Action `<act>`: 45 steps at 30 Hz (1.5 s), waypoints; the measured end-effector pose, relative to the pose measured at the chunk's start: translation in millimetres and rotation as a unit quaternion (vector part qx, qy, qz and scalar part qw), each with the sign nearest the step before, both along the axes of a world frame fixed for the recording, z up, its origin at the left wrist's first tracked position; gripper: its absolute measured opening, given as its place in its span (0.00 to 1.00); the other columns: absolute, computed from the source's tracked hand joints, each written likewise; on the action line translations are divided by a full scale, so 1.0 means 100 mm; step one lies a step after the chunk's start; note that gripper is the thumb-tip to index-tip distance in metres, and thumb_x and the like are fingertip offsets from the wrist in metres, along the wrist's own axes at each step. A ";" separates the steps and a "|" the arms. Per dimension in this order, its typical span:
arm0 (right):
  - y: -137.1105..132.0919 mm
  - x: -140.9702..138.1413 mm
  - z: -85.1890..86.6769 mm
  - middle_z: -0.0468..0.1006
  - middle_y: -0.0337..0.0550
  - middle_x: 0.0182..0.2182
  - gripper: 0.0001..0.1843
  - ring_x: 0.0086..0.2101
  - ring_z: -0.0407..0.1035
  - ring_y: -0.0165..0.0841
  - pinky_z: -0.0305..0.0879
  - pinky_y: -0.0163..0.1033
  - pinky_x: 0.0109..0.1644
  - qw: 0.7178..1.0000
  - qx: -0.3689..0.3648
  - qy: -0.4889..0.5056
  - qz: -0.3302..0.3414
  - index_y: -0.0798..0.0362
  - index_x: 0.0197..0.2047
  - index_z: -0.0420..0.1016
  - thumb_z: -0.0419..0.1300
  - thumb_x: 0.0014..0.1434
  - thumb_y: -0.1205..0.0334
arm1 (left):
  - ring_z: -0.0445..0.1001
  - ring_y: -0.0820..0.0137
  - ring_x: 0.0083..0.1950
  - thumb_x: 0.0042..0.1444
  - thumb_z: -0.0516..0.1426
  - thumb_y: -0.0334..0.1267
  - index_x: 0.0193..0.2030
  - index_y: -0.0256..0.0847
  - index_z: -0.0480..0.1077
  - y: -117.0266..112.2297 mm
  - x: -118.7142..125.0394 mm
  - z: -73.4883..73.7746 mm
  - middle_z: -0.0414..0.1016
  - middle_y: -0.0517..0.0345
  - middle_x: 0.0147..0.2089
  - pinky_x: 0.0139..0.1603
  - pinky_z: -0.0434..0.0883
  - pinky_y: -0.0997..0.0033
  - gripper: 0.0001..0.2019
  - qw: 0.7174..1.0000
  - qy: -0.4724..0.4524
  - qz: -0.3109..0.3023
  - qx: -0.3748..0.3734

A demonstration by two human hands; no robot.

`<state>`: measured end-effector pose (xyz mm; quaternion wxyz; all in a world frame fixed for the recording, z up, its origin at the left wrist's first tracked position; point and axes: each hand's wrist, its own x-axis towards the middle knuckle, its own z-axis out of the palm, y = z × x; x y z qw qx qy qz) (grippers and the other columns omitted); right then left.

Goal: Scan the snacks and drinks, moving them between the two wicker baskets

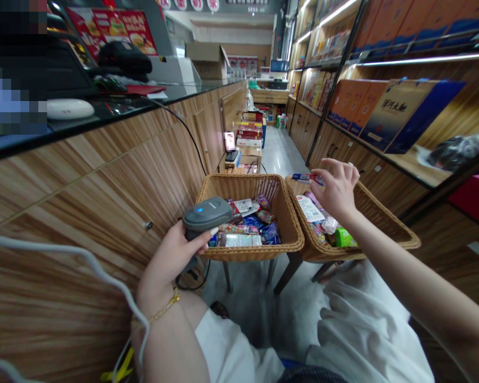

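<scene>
My left hand [171, 255] grips a grey barcode scanner [207, 214] with a small blue light, held just in front of the left wicker basket [291, 239]. That basket holds several colourful snack packets [245, 229]. My right hand [335, 187] reaches over the right wicker basket [395, 229] and pinches a small red-and-blue packet [305, 177] above its far rim. More packets, one of them green [345, 238], lie in the right basket.
A wooden counter [104, 175] with a dark glass top runs along the left, carrying a till screen and a white device [69, 108]. Shelves with boxed goods [399, 114] line the right. Stacked boxes [247, 143] stand down the aisle. A white cable [104, 271] crosses the lower left.
</scene>
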<state>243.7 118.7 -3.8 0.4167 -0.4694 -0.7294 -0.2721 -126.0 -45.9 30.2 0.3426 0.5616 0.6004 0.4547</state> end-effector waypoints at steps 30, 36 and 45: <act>0.10 -2.45 -0.31 0.74 0.66 0.62 0.31 0.63 0.63 0.57 0.52 0.64 0.68 0.827 -0.474 -0.297 0.060 0.58 0.60 0.80 0.60 0.64 0.44 | 0.68 0.69 0.23 0.47 0.67 0.49 0.35 0.41 0.71 -0.01 -0.06 -0.04 0.72 0.64 0.23 0.26 0.69 0.70 0.17 0.999 -0.029 0.011 -0.007; 0.27 -2.31 -0.29 0.75 0.66 0.62 0.38 0.63 0.64 0.57 0.57 0.57 0.67 0.823 -0.504 -0.255 0.057 0.57 0.58 0.82 0.67 0.56 0.35 | 0.68 0.68 0.24 0.47 0.67 0.49 0.34 0.41 0.71 -0.01 -0.06 -0.02 0.73 0.63 0.24 0.27 0.70 0.69 0.16 1.000 -0.023 0.001 -0.002; 0.43 -1.69 0.02 0.84 0.56 0.39 0.41 0.43 0.78 0.48 0.71 0.43 0.45 0.777 -0.608 -0.137 0.089 0.62 0.46 0.86 0.65 0.53 0.28 | 0.68 0.69 0.25 0.50 0.68 0.50 0.37 0.40 0.72 0.00 -0.11 -0.11 0.73 0.64 0.25 0.28 0.71 0.71 0.17 1.000 -0.027 -0.006 0.007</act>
